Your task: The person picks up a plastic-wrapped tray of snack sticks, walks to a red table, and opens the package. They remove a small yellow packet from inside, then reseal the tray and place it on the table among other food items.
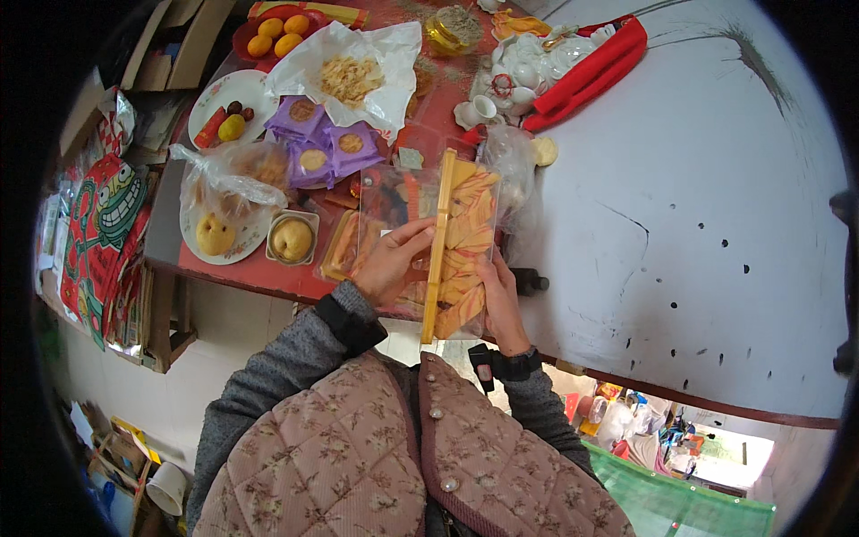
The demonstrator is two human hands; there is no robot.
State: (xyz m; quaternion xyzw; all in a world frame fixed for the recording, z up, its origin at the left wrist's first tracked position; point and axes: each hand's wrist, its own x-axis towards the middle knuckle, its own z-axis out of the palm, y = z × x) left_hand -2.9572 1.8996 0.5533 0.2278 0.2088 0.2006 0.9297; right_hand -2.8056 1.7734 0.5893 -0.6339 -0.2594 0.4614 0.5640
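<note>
Both hands hold a clear plastic food box (473,221) with a yellow rim, tilted on its side at the table's front edge. Inside it, through the clear wall, yellow pieces with reddish streaks lie packed together. My left hand (392,262) has its fingertips at the yellow rim (439,245). My right hand (502,299) grips the opposite side, thumb on the clear wall. A transparent plastic panel (376,201) shows left of the rim; whether it belongs to this box I cannot tell. Beside my left hand lies another yellow-edged food pack (339,248), partly hidden.
Left on the red table (282,280) are a pear in a small container (292,238), a plate (235,258) with a bagged item, purple packets (312,137) and a bowl of oranges (251,50). White figurines (523,70) with red cloth (597,67) stand back right.
</note>
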